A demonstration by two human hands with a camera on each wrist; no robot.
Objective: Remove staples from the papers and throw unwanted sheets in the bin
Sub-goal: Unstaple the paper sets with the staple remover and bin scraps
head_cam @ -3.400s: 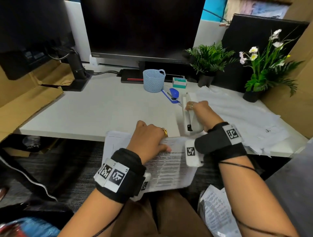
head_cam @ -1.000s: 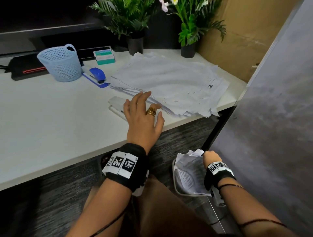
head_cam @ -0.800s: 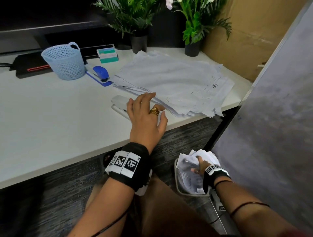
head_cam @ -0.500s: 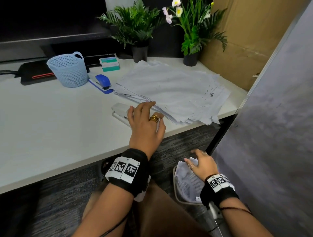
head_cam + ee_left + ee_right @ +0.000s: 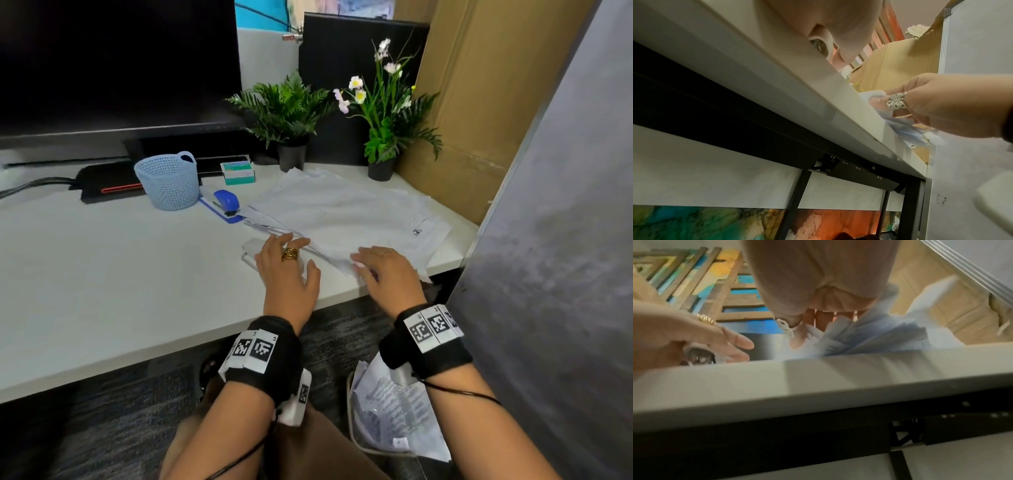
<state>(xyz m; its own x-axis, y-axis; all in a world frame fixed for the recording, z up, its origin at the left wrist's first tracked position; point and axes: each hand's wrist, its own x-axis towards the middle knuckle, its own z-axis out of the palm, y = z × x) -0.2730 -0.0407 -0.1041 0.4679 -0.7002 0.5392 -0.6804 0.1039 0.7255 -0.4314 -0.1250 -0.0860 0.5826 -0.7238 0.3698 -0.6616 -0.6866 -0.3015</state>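
Office cubicle workstation. A white desk carries a dark monitor, a blue stapler, a box of staples, a mesh basket and loose papers. Two potted plants stand at the back; a grey partition bounds the right side.

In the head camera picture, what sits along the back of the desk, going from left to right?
Blue basket → blue stapler → small green-and-white box → fern plant → flowering plant.
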